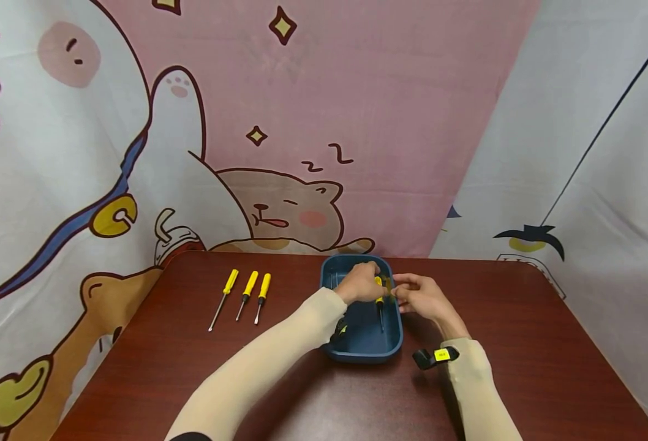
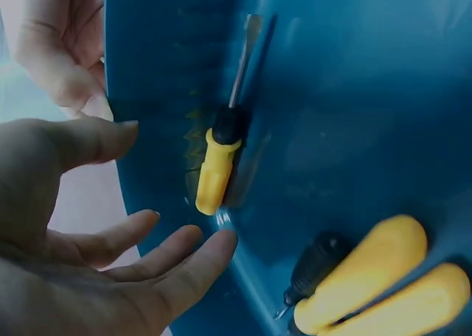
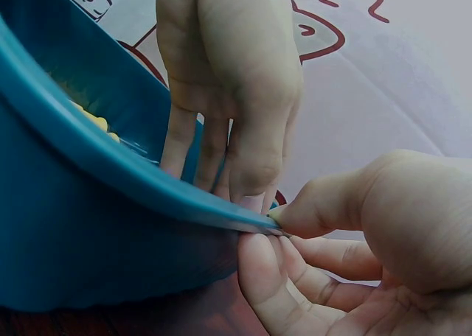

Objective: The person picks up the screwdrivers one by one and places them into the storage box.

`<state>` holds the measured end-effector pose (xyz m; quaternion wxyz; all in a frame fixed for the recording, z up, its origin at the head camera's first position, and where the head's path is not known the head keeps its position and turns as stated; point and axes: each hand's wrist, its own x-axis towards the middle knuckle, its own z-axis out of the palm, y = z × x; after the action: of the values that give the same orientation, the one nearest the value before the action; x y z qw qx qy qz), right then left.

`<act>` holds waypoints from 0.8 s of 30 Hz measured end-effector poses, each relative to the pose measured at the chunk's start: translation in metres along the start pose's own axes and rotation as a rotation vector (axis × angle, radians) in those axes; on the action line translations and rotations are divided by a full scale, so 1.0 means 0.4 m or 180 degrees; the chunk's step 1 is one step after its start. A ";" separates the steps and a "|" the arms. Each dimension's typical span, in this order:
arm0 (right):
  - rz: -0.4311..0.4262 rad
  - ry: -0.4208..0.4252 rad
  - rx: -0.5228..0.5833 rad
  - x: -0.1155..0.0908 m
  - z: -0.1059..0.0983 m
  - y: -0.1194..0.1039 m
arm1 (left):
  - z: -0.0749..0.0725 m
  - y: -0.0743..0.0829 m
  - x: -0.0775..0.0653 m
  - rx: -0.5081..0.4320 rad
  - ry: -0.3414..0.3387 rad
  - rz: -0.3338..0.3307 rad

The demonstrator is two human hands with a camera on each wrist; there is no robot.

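A blue plastic bin (image 1: 364,356) stands on the table. My left hand (image 1: 362,283) reaches over it near the right wall, thumb and fingers spread apart in the left wrist view, nothing between them. At that wall, my right hand (image 1: 424,298) pinches the rim between thumb and fingers, as the right wrist view shows. Just beyond the left fingertips, a small flathead screwdriver (image 2: 217,170) with yellow handle and black collar lies in the bin. Two more yellow handles (image 2: 372,270) show inside, lower right in the left wrist view; the left arm hides them from the head view.
On the brown table (image 1: 533,343), left of the bin, three yellow-handled screwdrivers lie side by side: a long one (image 1: 230,282), a middle one (image 1: 250,285) and a right one (image 1: 266,286). A printed cloth (image 1: 412,122) with cartoon animals hangs behind the table's far edge.
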<state>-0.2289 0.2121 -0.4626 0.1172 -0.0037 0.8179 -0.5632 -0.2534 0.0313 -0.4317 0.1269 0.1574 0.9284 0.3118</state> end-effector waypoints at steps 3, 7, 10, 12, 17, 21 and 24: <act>-0.0001 0.0004 0.0002 -0.001 0.000 -0.002 | 0.001 -0.001 -0.008 0.0212 -0.0029 0.0080; -0.0001 -0.0004 0.0010 0.000 -0.002 -0.002 | 0.003 -0.002 -0.015 0.0513 -0.0033 0.0120; -0.0009 -0.0018 0.0003 0.001 -0.002 0.000 | 0.001 -0.003 -0.019 0.0669 -0.0047 0.0171; -0.0010 -0.0011 0.0006 0.001 -0.002 0.000 | -0.003 -0.003 -0.022 0.0743 -0.0045 0.0210; -0.0006 -0.0014 0.0038 0.000 -0.002 -0.004 | -0.020 0.000 -0.031 0.0890 -0.0016 0.0254; 0.0006 -0.0018 0.0025 -0.001 -0.001 -0.004 | -0.037 0.000 -0.039 0.0939 0.0017 0.0285; 0.0007 -0.0002 0.0000 0.000 0.001 -0.001 | -0.051 -0.004 -0.044 0.0958 0.0060 0.0322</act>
<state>-0.2291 0.2117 -0.4624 0.1181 -0.0030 0.8179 -0.5631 -0.2443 0.0125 -0.4147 0.0772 0.2183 0.9567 0.1766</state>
